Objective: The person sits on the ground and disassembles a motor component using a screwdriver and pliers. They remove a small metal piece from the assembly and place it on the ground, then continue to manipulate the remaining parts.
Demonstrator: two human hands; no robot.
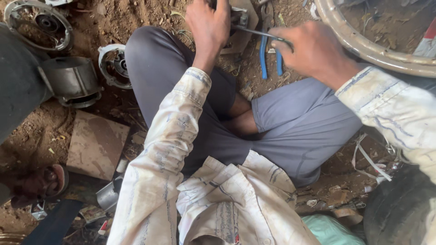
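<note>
The small grey metal motor part (238, 17) sits on the dirt ground (136, 13) at the top of the view, just beyond the person's crossed legs in grey trousers (290, 122), mostly hidden behind the left hand (209, 25). That hand is curled down over the part and appears to press or grip it, though its fingers are out of sight, so how tightly it holds cannot be told. The right hand (313, 50) is closed in a fist around the handle end of a thin dark metal rod tool (254, 31), whose tip reaches across to the part. Just below the rod, blue-handled pliers (268, 59) lie on the ground, untouched.

To the left lie round grey motor housings (70, 79) and a ring-shaped end cover (113, 66); a flat brown slab (95, 145) lies nearer the knee. A large pale curved rim (363, 45) arcs across the top right.

The likeliest mishap, as I judge it, is the rod slipping off the part under force and driving toward the left hand, which sits right in its line. The part could also shift on the loose dirt.
</note>
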